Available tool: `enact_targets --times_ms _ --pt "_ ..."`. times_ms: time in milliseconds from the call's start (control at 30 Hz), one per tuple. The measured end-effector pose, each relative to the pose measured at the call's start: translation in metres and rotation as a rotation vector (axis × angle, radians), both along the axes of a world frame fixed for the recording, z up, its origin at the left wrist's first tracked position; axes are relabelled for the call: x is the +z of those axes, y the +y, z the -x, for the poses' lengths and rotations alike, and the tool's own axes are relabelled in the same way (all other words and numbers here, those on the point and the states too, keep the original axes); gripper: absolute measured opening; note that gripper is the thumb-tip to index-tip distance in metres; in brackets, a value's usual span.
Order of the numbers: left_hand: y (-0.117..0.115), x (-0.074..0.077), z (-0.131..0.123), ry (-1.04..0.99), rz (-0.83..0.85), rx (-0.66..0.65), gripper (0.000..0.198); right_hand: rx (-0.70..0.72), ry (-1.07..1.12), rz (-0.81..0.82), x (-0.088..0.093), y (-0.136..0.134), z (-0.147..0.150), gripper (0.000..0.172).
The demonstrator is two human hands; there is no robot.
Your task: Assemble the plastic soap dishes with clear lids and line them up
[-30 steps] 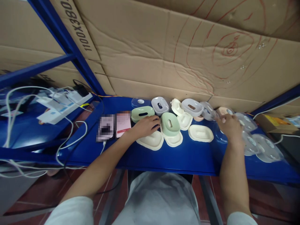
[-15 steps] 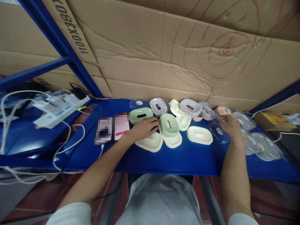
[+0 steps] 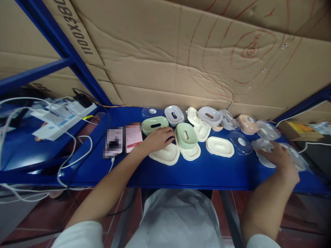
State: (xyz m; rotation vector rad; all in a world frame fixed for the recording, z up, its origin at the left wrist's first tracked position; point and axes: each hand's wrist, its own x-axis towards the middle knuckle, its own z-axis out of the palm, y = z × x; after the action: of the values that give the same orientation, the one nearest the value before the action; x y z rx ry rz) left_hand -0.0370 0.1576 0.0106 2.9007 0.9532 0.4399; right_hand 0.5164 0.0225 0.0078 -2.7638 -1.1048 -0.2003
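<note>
My left hand (image 3: 161, 138) rests over the cream oval plate (image 3: 167, 155), its fingers loosely bent and apart. Its fingertips come close to a pale green slotted oval dish (image 3: 186, 134); whether they touch cannot be made out. Behind that hand sits another green slotted dish (image 3: 152, 124). At the right, my right hand (image 3: 280, 158) reaches over a clear plastic cover (image 3: 263, 146) with fingers spread. More clear covers (image 3: 297, 158) lie beside and partly under it. The blue-tinted clear cover (image 3: 240, 143) and a peach dish (image 3: 247, 124) are left of that hand.
Lilac slotted dishes (image 3: 210, 116) and cream pieces (image 3: 219, 146) lie along the blue table (image 3: 191, 179). Cardboard (image 3: 155, 62) walls the back. At left are a pink-screened device (image 3: 133, 137), a white power strip (image 3: 64, 120) and loose cables.
My right hand has left the peach dish and moved right and nearer to me, over the clear covers. My left hand has hardly moved. The view has shifted slightly.
</note>
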Motion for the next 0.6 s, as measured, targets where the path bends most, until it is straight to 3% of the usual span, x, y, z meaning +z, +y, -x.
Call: enact_targets --times_ms 133,233,333,400,467,600 --pt "0.0 -0.001 0.0 0.0 0.003 0.006 0.023 -0.005 0.042 -0.117 -0.012 -0.026 0.01 0.091" --pt "0.0 -0.001 0.0 -0.005 0.007 0.006 0.023 0.113 0.033 -0.366 -0.002 -0.019 0.035 0.091" --pt "0.001 -0.001 0.0 -0.009 0.009 0.005 0.023 0.371 0.058 -0.616 0.018 0.007 0.082 0.085" --pt "0.001 0.0 0.0 -0.014 0.008 0.002 0.023 0.627 0.116 -0.674 0.031 0.031 0.125 0.077" --pt "0.001 0.001 0.0 -0.019 0.007 -0.001 0.024 0.875 0.126 -0.65 0.04 0.057 0.168 0.074" --pt "0.001 0.002 0.0 -0.027 -0.001 -0.003 0.024 1.122 0.148 -0.533 0.046 0.105 0.231 0.07"
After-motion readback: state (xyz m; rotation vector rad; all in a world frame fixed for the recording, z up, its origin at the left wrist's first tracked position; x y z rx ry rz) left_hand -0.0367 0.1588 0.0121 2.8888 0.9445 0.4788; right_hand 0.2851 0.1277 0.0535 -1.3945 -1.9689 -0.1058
